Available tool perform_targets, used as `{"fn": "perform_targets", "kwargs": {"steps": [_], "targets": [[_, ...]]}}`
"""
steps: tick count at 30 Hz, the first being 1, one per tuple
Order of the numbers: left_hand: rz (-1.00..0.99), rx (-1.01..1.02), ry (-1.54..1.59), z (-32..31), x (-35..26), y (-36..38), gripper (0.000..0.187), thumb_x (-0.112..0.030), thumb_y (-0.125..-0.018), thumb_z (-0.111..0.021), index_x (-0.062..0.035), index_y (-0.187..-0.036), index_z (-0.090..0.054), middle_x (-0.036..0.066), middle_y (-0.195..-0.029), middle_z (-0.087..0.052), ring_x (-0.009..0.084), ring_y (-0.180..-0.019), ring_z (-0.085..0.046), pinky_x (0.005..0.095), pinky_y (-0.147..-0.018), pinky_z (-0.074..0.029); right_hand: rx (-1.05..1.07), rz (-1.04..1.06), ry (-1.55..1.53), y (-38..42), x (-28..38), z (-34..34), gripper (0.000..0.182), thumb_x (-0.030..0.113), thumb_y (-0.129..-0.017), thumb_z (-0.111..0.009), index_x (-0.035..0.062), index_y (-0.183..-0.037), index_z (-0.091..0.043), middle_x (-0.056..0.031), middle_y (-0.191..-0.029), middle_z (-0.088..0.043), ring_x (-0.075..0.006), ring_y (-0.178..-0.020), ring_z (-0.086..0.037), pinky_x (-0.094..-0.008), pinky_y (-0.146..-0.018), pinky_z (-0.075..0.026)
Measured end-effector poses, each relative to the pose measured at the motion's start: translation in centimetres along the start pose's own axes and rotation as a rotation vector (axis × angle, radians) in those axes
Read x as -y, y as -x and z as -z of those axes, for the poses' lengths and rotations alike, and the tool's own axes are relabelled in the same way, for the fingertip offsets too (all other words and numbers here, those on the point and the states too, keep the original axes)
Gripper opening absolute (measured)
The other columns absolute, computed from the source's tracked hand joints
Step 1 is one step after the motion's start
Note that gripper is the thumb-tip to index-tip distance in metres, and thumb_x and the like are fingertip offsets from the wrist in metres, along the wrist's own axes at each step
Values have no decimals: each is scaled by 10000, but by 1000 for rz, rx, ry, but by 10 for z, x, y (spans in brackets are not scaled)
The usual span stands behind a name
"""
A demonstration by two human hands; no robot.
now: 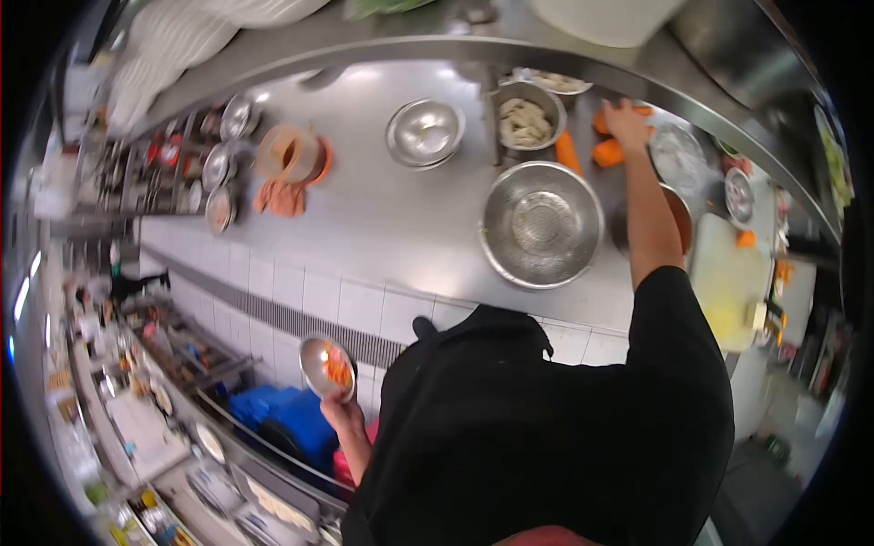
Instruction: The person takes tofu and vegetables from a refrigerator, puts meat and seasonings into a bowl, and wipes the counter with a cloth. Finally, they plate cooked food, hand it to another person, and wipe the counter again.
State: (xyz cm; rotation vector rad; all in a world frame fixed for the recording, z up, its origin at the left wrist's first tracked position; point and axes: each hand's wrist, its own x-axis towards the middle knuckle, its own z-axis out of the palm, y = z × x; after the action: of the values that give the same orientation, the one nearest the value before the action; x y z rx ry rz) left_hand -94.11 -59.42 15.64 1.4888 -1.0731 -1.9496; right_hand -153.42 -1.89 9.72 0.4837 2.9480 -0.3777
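Note:
My left hand [341,414] holds a small metal bowl [314,364] by its rim, out to the left and away from the counter. Sliced orange pieces [337,366], which look like carrot, lie in that bowl. Across the steel counter, my right hand [626,125] reaches over several thick carrots [608,152] with its fingers stretched out, touching them. One more carrot [567,152] lies just left of these. Nearer to me stands a large metal bowl [492,223] with a wet-looking inside. Under my right forearm sits a partly hidden pot [678,218].
Behind the large bowl is a metal container of pale pieces [525,123]. Stacked small bowls [426,132] stand left of it. A plastic tub [287,153] and a pinkish cloth [280,198] lie farther left. A cutting board [728,282] is at right. A steel shelf [437,50] overhangs the counter.

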Motion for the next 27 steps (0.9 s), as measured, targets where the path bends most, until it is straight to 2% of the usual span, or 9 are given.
{"fn": "perform_targets", "kwargs": {"steps": [4,9,10,14,17,19,21,25,27], "targets": [[-89,81,-26,-17,-11,-5,458,44,-690,-518,113,-1142,-551,199,-1189,-605,356,-1099,-629,444,-1007,-516,83,343,124,-64,-37,-59,484,490,-918,-500,188,-1285,-590,-246,-1351,-566,-440,-1237,-557,-489,-1014,-472],[-171,51,-61,-34,-25,-1,284,38,-716,-546,44,-999,-572,100,-895,-618,186,-785,-607,331,-716,-499,268,351,82,-58,-64,-95,608,492,-884,-599,19,-1262,-552,-256,-1215,-646,-425,-1163,-607,-473,-992,-469],[-176,30,-26,-24,-20,-4,284,38,-716,-546,44,-999,-572,100,-895,-618,186,-785,-607,331,-716,-499,330,820,328,-84,-100,-115,588,525,-890,-621,70,-1259,-571,-249,-1229,-640,-421,-1164,-605,-470,-983,-472],[-122,27,20,-8,-5,-24,318,40,-702,-521,47,-1016,-566,102,-912,-625,194,-804,-615,332,-743,-511,-72,316,-36,75,-28,21,431,484,-940,-611,61,-1017,-626,-192,-948,-692,-381,-940,-665,-450,-845,-498],[-97,44,37,-7,-8,-24,378,25,-690,-507,68,-1063,-552,117,-946,-630,209,-836,-624,327,-771,-518,-103,433,-263,133,1,66,368,420,-978,-584,57,-937,-631,-123,-760,-636,-271,-749,-645,-406,-686,-499],[-42,-19,18,10,0,-40,412,16,-691,-505,75,-1096,-550,131,-992,-636,215,-838,-628,322,-779,-519,256,213,-778,195,44,92,375,415,-1020,-536,72,-908,-637,0,-712,-586,-148,-683,-566,-332,-614,-468],[-62,14,31,29,5,-62,436,9,-684,-503,75,-1111,-556,142,-1021,-641,217,-854,-625,323,-776,-519,642,302,-1135,209,52,62,297,363,-989,-578,83,-927,-657,4,-755,-623,-136,-723,-602,-310,-644,-489],[-94,6,38,63,-2,-101,477,3,-670,-501,79,-1137,-561,145,-1033,-643,220,-917,-616,330,-829,-501,334,923,-8,371,216,27,420,170,-854,-684,115,-1265,-617,-245,-1342,-577,-391,-1223,-575,-408,-1040,-460],[-119,-13,47,85,-11,-116,506,4,-669,-495,82,-1164,-558,150,-1056,-647,219,-928,-616,327,-838,-490,363,1067,-8,407,272,-19,515,151,-846,-698,128,-1341,-556,-250,-1468,-465,-420,-1340,-463,-428,-1109,-398]]}}
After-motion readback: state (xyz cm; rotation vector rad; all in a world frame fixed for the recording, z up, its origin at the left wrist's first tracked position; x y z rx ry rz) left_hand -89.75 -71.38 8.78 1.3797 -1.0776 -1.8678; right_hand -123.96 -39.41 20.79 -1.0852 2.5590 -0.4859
